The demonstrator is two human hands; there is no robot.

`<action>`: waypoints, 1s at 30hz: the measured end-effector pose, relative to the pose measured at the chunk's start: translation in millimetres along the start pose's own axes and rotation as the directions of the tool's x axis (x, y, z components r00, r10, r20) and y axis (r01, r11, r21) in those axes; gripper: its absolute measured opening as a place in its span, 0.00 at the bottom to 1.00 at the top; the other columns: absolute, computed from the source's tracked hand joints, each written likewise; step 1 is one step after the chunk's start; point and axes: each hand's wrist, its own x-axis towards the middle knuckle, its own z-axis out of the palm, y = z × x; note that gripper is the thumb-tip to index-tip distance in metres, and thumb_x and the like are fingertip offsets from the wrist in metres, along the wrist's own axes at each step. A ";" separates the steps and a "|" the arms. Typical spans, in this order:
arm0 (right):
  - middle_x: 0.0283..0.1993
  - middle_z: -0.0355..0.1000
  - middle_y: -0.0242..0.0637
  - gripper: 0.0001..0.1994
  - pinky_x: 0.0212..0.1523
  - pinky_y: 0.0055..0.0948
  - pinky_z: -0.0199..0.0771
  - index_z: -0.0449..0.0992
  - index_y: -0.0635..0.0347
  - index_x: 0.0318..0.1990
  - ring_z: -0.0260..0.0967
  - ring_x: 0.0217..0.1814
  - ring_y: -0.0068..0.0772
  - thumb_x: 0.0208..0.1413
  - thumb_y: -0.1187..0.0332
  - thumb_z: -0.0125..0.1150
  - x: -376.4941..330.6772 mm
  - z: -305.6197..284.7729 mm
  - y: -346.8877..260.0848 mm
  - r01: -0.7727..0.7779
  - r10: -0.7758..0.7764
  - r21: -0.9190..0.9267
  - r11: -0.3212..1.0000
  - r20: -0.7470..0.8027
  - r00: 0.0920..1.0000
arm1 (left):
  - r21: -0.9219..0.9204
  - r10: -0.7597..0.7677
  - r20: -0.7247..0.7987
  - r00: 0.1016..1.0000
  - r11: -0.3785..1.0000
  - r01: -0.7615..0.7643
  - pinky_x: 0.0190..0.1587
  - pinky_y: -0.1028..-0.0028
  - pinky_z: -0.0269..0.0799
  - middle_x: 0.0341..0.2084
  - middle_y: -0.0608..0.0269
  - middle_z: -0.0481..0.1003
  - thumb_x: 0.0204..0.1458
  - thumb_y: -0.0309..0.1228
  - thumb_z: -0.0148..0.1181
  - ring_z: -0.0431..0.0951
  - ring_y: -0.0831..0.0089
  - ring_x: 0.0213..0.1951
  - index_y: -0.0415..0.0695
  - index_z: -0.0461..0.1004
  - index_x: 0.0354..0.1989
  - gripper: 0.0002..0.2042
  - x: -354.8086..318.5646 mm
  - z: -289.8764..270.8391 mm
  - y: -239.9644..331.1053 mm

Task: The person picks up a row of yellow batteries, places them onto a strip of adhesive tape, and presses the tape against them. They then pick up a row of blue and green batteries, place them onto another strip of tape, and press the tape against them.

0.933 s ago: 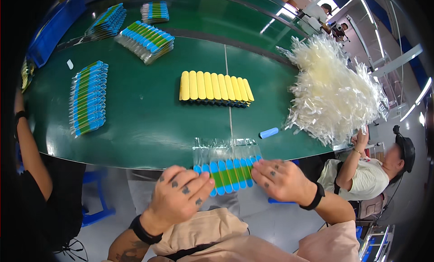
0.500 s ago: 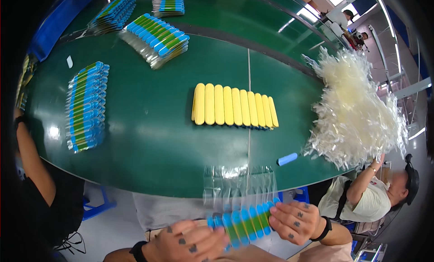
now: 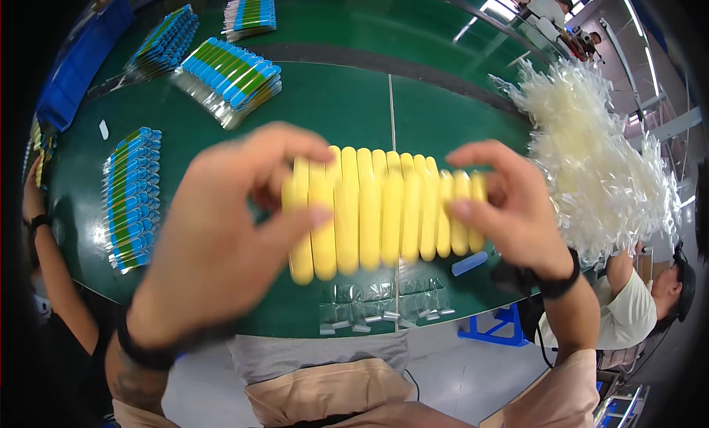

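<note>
Between my two hands a row of yellow round-ended strips, shaped like nail files, is held up over the table. My left hand, blurred by motion, pinches the row's left end between thumb and fingers. At the other end my right hand closes on it the same way. More yellow strips show just behind the held row, partly covered by it. Flat on the table's near edge, below my hands, lie clear plastic sleeves joined side by side.
Stacks of blue-and-green strips in clear sleeves fill the left side and far left. A small blue stick lies near the right hand. Beyond it rises a heap of clear film. Co-workers sit at both sides.
The blue-and-green strips have left my hands, and the clear sleeves now lie on the table edge. Both hands have moved forward and taken hold of yellow strips.
</note>
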 end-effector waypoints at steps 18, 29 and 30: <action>0.64 0.69 0.50 0.48 0.64 0.42 0.69 0.63 0.58 0.69 0.68 0.64 0.56 0.37 0.59 0.82 38.9 -5.9 34.8 0.387 -0.224 -0.711 0.588 0.317 0.922 | 0.432 0.046 0.331 0.943 0.881 -0.194 0.68 0.57 0.59 0.61 0.39 0.68 0.39 0.30 0.76 0.65 0.44 0.65 0.44 0.53 0.74 0.50 31.0 -10.8 -43.7; 0.41 0.73 0.43 0.32 0.38 0.40 0.76 0.73 0.59 0.47 0.76 0.41 0.44 0.36 0.54 0.79 -31.4 84.2 -1.4 0.670 -0.229 -0.622 0.405 0.640 0.733 | 0.054 0.288 0.120 0.950 0.954 -0.296 0.56 0.65 0.71 0.51 0.48 0.76 0.49 0.21 0.60 0.78 0.57 0.50 0.37 0.66 0.64 0.30 -76.5 3.0 -15.6; 0.40 0.74 0.43 0.31 0.36 0.38 0.76 0.73 0.59 0.47 0.77 0.40 0.44 0.37 0.54 0.79 -29.1 93.7 1.8 0.674 -0.184 -0.634 0.379 0.662 0.726 | -0.017 0.205 0.036 0.978 0.979 -0.205 0.53 0.68 0.72 0.47 0.50 0.78 0.50 0.21 0.59 0.79 0.62 0.47 0.36 0.69 0.61 0.26 -79.2 12.7 -24.9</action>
